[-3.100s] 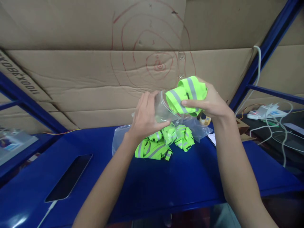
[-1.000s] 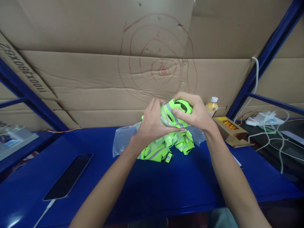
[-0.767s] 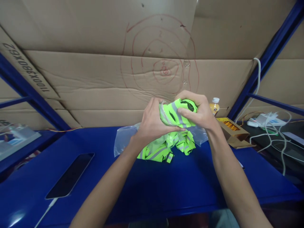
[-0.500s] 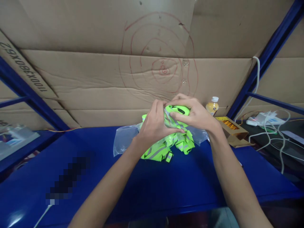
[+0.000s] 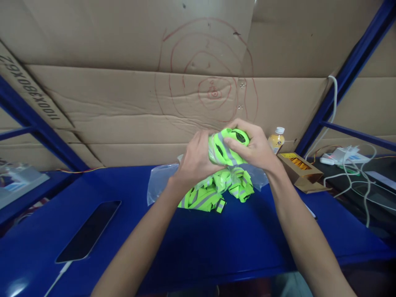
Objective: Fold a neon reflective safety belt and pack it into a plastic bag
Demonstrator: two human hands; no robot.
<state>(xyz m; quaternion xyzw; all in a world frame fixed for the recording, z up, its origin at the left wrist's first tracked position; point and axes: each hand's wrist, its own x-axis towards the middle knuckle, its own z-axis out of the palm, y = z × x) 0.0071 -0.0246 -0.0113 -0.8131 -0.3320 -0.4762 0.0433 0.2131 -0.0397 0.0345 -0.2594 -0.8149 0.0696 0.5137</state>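
Note:
A rolled-up fluorescent green reflective strap (image 5: 228,145) with a grey stripe is between my two hands, above the desk. My right hand (image 5: 255,144) is closed on its right side, thumb across the front. My left hand (image 5: 198,156) is closed against its left side, fingers mostly hidden behind. Clear plastic film shows at the roll's left edge. Below lie more crumpled green reflective straps (image 5: 202,199) with grey stripes, on the desk. A clear plastic bag (image 5: 161,181) spreads out left and right from under my hands.
On the blue desk (image 5: 198,247), a phone (image 5: 89,232) with a white cable lies left. A yellow drink bottle (image 5: 276,141) and an open cardboard box (image 5: 301,171) stand right. Tangled white cables (image 5: 351,165) lie beyond. A cardboard wall (image 5: 123,99) closes the back.
The rolled strap has turned and risen slightly between my hands, showing more of its front. My left hand has shifted a little left, its thumb no longer stretched across the front.

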